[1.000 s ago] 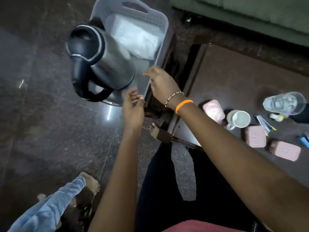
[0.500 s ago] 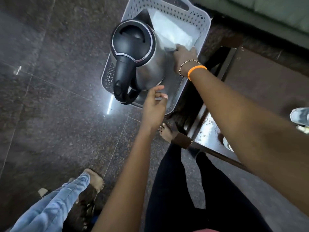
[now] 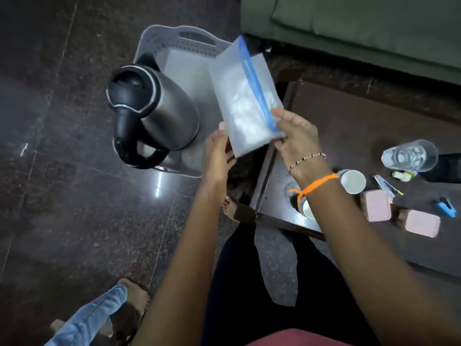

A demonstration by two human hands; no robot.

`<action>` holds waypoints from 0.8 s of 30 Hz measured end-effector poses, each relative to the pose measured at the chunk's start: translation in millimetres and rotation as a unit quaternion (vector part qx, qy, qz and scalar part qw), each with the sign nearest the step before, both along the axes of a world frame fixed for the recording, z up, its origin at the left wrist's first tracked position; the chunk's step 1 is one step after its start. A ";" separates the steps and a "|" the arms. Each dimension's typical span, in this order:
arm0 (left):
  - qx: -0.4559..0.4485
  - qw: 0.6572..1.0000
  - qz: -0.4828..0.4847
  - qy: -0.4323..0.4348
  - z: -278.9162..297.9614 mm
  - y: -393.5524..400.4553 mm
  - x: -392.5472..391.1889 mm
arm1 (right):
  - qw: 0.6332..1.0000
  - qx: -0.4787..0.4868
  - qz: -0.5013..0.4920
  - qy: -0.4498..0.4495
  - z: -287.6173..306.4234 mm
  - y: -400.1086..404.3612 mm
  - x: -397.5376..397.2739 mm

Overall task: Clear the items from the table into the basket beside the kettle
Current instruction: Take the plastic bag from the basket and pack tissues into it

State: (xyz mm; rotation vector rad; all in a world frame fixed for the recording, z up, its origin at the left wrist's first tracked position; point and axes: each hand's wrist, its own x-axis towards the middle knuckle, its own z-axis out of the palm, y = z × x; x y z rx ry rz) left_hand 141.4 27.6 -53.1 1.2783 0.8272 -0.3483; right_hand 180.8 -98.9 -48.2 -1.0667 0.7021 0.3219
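Steel electric kettle with black handle (image 3: 152, 116) standing in the near left part of the grey perforated plastic basket (image 3: 174, 41) on the dark stone floor (image 3: 62, 196), left of the dark wooden table (image 3: 349, 126). Held up over the basket's right side: a clear zip-top plastic bag (image 3: 245, 98), pinched between left hand (image 3: 218, 151) and right hand (image 3: 295, 132). On the table, from far to near: clear drinking glass (image 3: 409, 156), white mug (image 3: 353, 181), two pink rectangular cases (image 3: 378, 206) (image 3: 422, 223). Green sofa (image 3: 361, 28) behind the table.
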 end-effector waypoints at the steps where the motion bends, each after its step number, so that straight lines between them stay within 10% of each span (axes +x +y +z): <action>1: 0.053 0.999 0.008 -0.007 2.1 -5.9 -1.4 | 0.999 -0.032 0.017 -0.012 -0.2 -7.9 -10.9; 5: 0.237 0.968 -0.041 -0.067 18.4 -73.3 -26.3 | 0.984 -0.143 0.088 -0.059 8.8 -76.8 -62.2; 11: 0.195 0.965 -0.176 0.008 15.3 -163.5 -64.6 | 0.968 -0.180 0.155 -0.079 10.3 -174.4 -106.2; 24: 0.154 0.976 -0.150 0.033 18.6 -272.1 -82.1 | 0.952 -0.215 0.208 -0.065 7.2 -288.7 -136.4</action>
